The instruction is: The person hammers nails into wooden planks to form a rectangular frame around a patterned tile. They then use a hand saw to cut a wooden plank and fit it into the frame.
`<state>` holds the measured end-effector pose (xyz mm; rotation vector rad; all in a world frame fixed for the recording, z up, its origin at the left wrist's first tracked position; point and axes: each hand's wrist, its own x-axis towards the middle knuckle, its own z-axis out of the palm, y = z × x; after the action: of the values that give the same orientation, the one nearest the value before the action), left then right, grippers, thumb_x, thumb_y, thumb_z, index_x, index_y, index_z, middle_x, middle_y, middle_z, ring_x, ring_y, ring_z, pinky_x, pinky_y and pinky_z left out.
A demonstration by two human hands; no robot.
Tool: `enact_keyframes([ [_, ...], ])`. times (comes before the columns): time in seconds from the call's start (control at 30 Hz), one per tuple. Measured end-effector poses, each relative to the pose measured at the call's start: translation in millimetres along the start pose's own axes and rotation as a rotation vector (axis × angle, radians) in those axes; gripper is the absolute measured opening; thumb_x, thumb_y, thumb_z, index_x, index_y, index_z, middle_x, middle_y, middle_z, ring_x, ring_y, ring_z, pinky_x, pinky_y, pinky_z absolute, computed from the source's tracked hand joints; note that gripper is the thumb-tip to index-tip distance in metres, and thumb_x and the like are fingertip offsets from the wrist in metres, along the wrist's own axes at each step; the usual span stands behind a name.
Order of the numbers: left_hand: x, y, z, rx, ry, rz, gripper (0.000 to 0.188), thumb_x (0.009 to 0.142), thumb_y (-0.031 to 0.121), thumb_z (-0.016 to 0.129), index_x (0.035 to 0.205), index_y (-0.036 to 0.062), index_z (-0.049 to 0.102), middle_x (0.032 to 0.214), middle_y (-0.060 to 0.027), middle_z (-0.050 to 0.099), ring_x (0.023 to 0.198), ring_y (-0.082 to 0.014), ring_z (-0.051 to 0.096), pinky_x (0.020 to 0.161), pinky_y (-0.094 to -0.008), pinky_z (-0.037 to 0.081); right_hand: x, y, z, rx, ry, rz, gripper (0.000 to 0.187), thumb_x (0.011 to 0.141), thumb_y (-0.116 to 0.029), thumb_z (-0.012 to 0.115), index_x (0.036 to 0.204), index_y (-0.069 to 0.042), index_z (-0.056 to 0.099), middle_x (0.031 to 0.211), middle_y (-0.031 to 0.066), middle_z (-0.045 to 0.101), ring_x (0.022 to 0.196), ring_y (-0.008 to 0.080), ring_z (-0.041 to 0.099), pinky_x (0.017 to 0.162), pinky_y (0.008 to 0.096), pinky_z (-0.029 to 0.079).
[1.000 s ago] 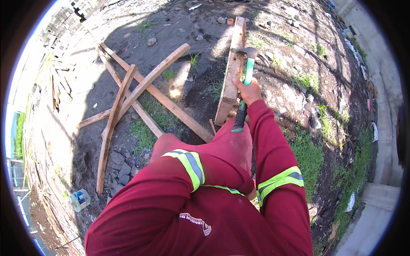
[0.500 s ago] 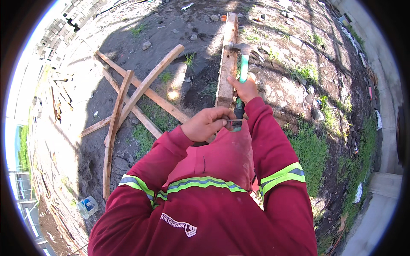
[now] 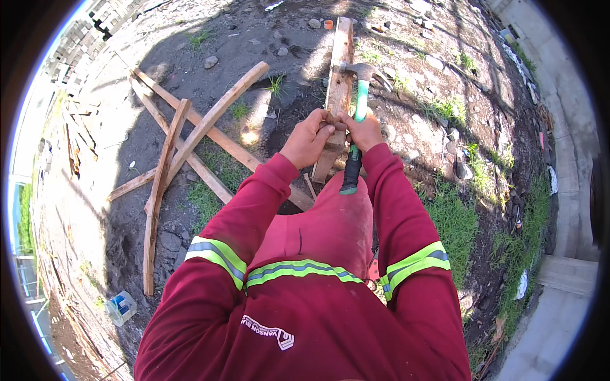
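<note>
My right hand [image 3: 364, 131] is closed round the hammer [image 3: 363, 95]. The tool has a green handle with a black grip, and its claw head lies over the upper part of a thick timber [image 3: 340, 44]. Beside it, my left hand [image 3: 310, 136] is pinched closed on what looks like a nail, mostly hidden by the fingers. Both hands meet over the timber, thumbs and fingertips close together. The timber points away from me, its near end just beyond my red-clad leg [image 3: 318, 235].
Several long wooden strips [image 3: 216, 120] lie crossed on the dark soil to the left. A clear plastic container [image 3: 121, 308] sits at lower left. Grass [image 3: 451, 216] and stones cover the ground on the right, bounded by a concrete edge [image 3: 572, 159].
My left hand has moved forward and up from near the hammer's grip to the timber, meeting my right fingertips. The right hand still holds the hammer in nearly the same place.
</note>
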<state>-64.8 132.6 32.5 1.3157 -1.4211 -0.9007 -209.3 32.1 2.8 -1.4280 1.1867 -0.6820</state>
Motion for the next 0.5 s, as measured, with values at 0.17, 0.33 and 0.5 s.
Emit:
enact_keyframes([
  [0.17,-1.4,-0.7,1.4,0.029,0.006,-0.010,0.010,0.099,0.004,0.047,0.108,0.0009,0.049,0.110,-0.0107,0.067,0.106,-0.0161,0.063,0.089,-0.0298,0.048,-15.6,-30.7,-10.7,0.085,0.073,0.074,0.025,0.087,-0.024,0.069,0.084,-0.001,0.059,0.064,0.0030,0.058,0.047,0.0115,0.055,0.043,0.0271,0.043],
  [0.33,-0.2,-2.8,3.3,0.022,0.004,-0.037,0.008,0.098,0.004,0.047,0.106,0.0001,0.048,0.111,-0.0117,0.067,0.108,-0.0186,0.065,0.089,-0.0305,0.049,-78.4,-67.2,-55.3,0.260,-0.063,-0.309,0.030,0.092,-0.010,0.055,0.119,0.000,0.047,0.066,0.0042,0.056,0.049,0.0120,0.054,0.046,0.0275,0.046],
  [0.5,1.1,-4.6,2.4,0.032,-0.021,-0.001,0.011,0.098,0.003,0.047,0.108,0.0003,0.049,0.111,-0.0111,0.068,0.106,-0.0161,0.065,0.088,-0.0297,0.049,-160.8,-61.8,-69.8,0.086,-0.141,-0.008,0.013,0.099,-0.014,0.050,0.107,-0.004,0.047,0.066,0.0014,0.047,0.045,0.0085,0.047,0.043,0.0240,0.042],
])
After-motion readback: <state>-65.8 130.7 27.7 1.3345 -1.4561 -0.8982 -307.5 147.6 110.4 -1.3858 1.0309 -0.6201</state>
